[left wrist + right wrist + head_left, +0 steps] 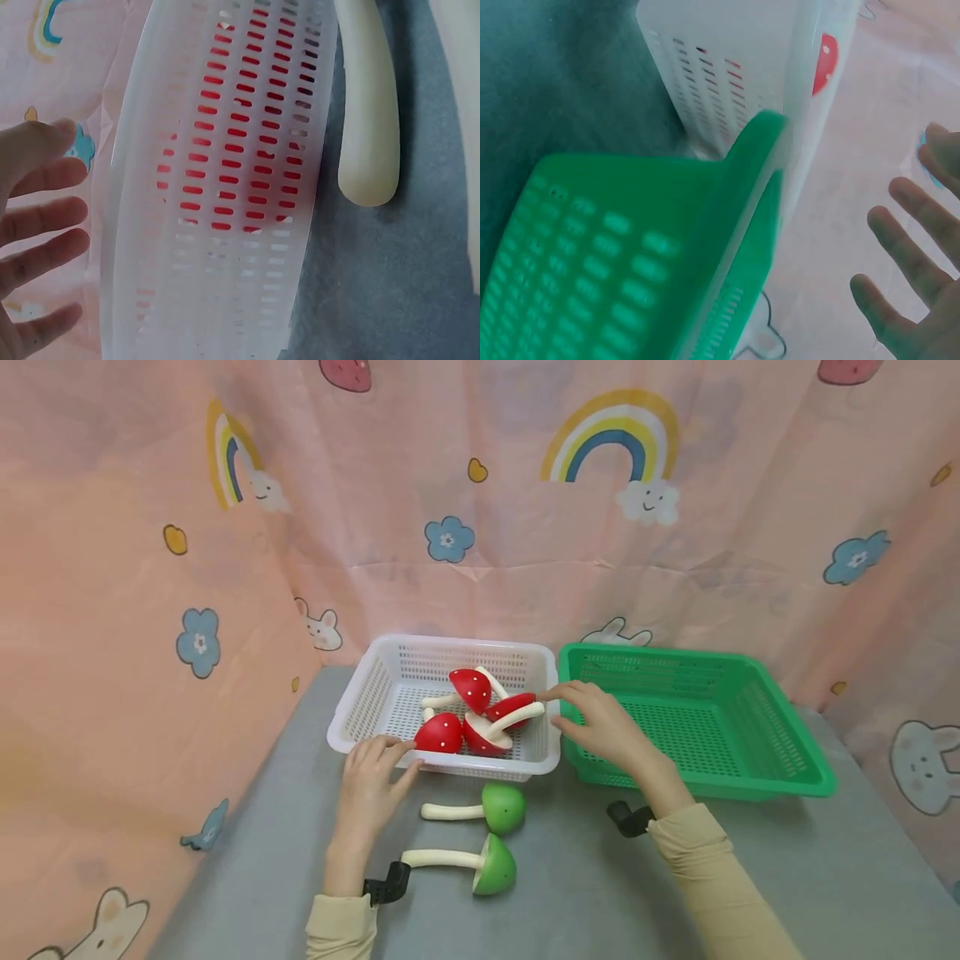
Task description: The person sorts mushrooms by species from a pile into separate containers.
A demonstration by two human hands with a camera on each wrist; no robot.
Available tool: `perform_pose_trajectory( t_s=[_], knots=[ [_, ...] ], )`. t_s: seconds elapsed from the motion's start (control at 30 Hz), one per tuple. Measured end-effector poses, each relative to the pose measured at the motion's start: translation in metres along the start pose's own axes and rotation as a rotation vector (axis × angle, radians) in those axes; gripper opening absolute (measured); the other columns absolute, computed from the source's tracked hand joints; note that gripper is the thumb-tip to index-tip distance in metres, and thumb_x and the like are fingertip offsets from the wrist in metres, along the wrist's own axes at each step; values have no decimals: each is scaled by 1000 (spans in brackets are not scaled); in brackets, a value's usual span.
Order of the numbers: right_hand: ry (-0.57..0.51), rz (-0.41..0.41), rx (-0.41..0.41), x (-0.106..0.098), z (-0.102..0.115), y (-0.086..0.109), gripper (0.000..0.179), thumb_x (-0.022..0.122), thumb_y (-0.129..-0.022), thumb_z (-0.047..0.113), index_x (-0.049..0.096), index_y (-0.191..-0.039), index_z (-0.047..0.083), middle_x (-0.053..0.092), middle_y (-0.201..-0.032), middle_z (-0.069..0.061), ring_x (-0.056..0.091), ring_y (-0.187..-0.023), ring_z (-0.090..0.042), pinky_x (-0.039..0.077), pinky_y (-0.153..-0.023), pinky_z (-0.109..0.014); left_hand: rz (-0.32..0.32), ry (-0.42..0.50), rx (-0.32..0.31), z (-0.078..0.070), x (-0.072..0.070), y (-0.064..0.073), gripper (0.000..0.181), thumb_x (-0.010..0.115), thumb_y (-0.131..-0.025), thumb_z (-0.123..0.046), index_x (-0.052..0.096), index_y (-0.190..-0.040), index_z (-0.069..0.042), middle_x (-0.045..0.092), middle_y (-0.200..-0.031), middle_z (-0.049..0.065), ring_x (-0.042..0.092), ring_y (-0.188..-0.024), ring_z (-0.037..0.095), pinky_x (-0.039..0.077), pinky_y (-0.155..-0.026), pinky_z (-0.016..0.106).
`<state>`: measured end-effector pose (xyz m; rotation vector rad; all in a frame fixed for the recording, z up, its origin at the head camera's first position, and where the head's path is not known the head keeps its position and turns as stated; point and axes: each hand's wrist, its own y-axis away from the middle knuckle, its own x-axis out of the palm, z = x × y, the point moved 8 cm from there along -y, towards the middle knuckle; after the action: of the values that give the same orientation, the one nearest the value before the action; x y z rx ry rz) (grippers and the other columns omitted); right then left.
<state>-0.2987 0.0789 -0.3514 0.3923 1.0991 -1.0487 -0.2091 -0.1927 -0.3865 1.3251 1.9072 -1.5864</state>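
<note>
Several toy mushrooms with red, white-spotted caps (439, 732) and pale stems lie in the white basket (352, 710). My left hand (372, 781) hovers at the basket's near rim, left of the middle, holding nothing; in the left wrist view its fingers (45, 217) are spread above the rim. My right hand (600, 718) reaches over the seam between the white basket and the green basket (795, 752), with its fingertips by the white basket's right rim. Spread fingers (911, 247) show in the right wrist view, with nothing between them.
Two toy mushrooms with green caps, one nearer the basket (504, 808) and one closer to me (495, 866), lie on the grey tabletop (570, 893), stems pointing left. A pink patterned curtain (510, 593) hangs behind both baskets and along the sides.
</note>
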Motion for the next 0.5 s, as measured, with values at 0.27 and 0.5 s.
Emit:
perform_pose_trajectory(
  t_s=[0.27,0.5],
  knots=[
    [42,-84,0,-17,-12,36,36,66,-90,17,61,-125,11,59,-131,-13,51,-123,-37,40,-99,-61,38,-16,170,-23,2,2,22,79,-79,-20,73,-99,-16,67,-95,1,62,-92,21,51,-86,41],
    [5,-166,19,-31,-27,68,36,67,-89,13,60,-125,11,58,-131,-14,50,-123,-38,40,-97,-60,126,-3,226,-36,3,10,26,81,-76,-21,73,-101,-16,67,-96,-1,61,-89,16,53,-79,34]
  ],
)
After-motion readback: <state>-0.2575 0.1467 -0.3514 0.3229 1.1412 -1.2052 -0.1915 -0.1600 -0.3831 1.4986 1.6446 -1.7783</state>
